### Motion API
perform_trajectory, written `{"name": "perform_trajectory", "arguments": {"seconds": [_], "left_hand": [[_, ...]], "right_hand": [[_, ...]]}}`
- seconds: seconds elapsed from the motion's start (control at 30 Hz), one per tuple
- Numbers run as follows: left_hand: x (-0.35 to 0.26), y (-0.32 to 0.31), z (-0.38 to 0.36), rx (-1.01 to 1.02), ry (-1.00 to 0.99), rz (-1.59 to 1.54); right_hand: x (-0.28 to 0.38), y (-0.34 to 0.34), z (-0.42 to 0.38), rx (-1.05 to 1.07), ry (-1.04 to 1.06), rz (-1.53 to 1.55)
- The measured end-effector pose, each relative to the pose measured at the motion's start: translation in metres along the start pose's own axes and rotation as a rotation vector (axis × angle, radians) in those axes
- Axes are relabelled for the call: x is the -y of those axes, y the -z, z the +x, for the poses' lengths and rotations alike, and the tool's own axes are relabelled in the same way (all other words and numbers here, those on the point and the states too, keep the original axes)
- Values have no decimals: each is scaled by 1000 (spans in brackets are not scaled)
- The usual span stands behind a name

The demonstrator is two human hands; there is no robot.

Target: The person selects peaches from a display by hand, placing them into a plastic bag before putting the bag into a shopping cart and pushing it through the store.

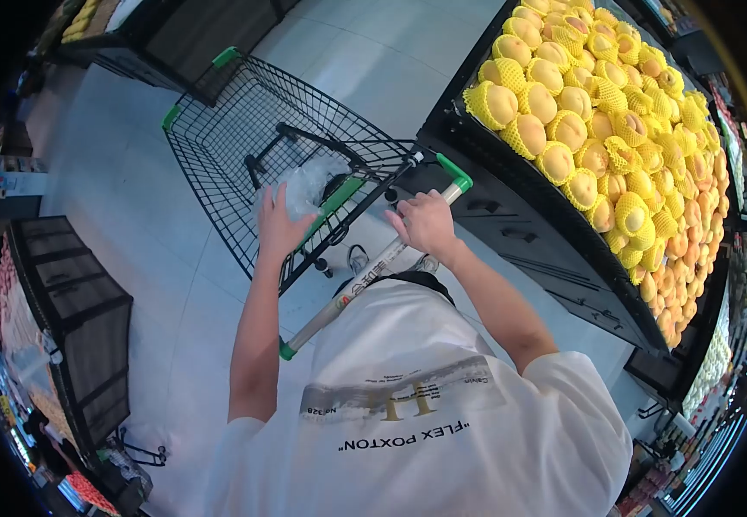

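A wire shopping cart (209,151) with green plastic corners stands in front of me. My right hand (428,226) is closed over the cart's handlebar (365,277), near its right end. Over the near left part of the basket is my left hand (282,226), its fingers stretched out and spread. Right by those fingertips is a crumpled clear plastic bag (311,179), in the cart beside the green strip of the seat (335,205). The bag's lower side is partly hidden by my left hand.
To the right, a dark display stand (528,250) is heaped with peaches (570,129), many in yellow foam nets, close beside the cart's handle end. Another dark stand (80,336) is at the left, and a dark display base (166,52) lies beyond the cart. Pale tiled floor (153,224) runs between them.
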State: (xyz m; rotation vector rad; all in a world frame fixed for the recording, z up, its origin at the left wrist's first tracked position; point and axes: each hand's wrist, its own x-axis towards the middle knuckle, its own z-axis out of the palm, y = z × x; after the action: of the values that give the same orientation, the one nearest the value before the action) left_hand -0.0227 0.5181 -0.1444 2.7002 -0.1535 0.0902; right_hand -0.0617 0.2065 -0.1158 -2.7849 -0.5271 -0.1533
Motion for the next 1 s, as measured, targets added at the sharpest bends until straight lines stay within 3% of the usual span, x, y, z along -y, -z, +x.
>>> {"name": "perform_trajectory", "arguments": {"seconds": [0.17, 0.23, 0.33, 0.5, 0.63, 1.0], "left_hand": [[-17, 29, -39, 469, 242, -527], [-29, 38, -70, 495, 166, -516], [-30, 44, -115, 306, 9, -128], [8, 45, -159, 95, 130, -49], [10, 53, -136, 34, 5, 59], [60, 61, -57, 15, -7, 54]], "right_hand": [[4, 11, 14, 152, -52, 34], [6, 9, 20, 179, -63, 38], [8, 2, 28, 221, -84, 10], [19, -9, 52, 291, -126, -30], [23, -14, 74, 277, -116, -37], [30, -29, 139, 223, -144, -43]]}}
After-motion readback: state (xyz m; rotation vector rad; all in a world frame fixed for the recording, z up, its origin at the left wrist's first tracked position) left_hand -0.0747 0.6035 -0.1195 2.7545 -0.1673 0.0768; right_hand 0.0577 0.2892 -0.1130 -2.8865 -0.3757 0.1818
